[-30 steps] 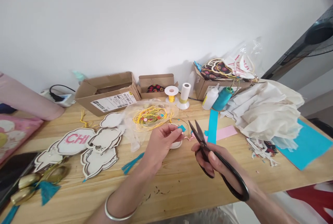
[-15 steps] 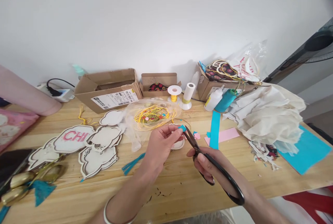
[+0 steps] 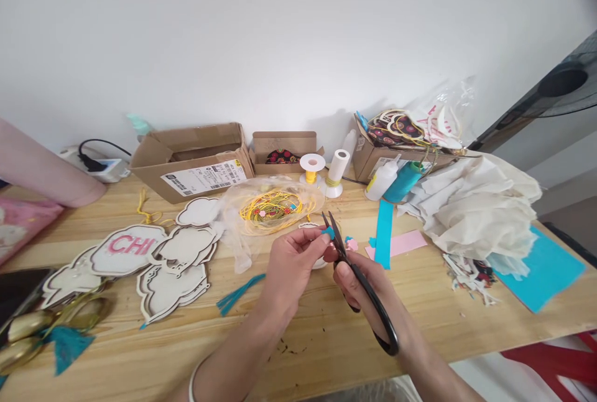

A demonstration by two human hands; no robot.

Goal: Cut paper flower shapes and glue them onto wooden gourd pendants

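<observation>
Between the thumb and fingers of my left hand [image 3: 293,259] is a small blue piece [image 3: 329,232]. My right hand [image 3: 357,277] grips black-handled scissors [image 3: 368,293], whose blades point up and stand slightly apart beside the blue piece. Small pink and blue cut shapes [image 3: 352,244] lie just beyond my right hand. A blue strip [image 3: 384,234] crosses a pink strip [image 3: 405,243] on the wooden table. Behind my hands, yellow cords [image 3: 270,209] rest in a clear plastic bag.
Cloud-shaped white pieces [image 3: 175,290] and teal strands [image 3: 239,293] lie to the left. Cardboard boxes [image 3: 200,172], a thread spool [image 3: 312,167] and a glue bottle [image 3: 381,179] stand behind. White fabric [image 3: 485,203] and a blue sheet [image 3: 541,271] are at the right.
The scissors have turned more upright, and their blades have moved up and left around the blue piece. My right hand has come closer to my left hand.
</observation>
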